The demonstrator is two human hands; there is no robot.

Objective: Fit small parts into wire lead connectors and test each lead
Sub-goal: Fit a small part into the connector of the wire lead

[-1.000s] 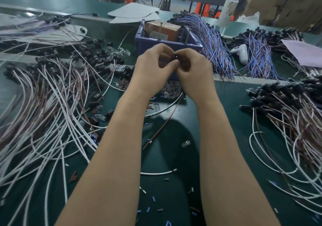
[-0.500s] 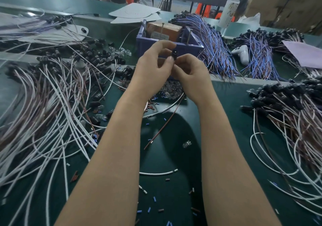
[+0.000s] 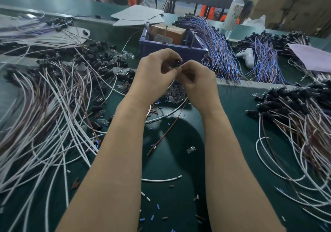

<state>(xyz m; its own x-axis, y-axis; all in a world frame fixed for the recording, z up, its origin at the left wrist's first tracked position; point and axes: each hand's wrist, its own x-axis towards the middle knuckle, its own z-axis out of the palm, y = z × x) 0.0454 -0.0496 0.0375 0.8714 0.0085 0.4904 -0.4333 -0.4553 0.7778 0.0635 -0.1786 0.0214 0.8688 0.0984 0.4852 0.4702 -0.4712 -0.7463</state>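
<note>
A small black round connector (image 3: 178,61) is pinched between the thumb and fingertips of the left hand (image 3: 152,76), and its lower end is clamped by the curled fingertips of the right hand (image 3: 198,78) — both grips are closed on it. It is held up above the dark green surface (image 3: 179,162), in front of a purple plastic bin (image 3: 195,50). Whether a part is seated in it cannot be told.

Below the hands, a thin white wire (image 3: 172,112) and a thin brown wire (image 3: 166,133) are trailed onto the surface, and a heap of small clear glass bulbs (image 3: 174,93) is seen between the wrists. A brown cardboard box (image 3: 167,33) is stood inside the bin. Further out, white-and-brown lead bundles (image 3: 44,115) with black ends are spread at the left and the right, and blue-and-purple wire bundles (image 3: 218,52) are laid behind — a white plastic bottle (image 3: 232,9) is stood beyond them.
</note>
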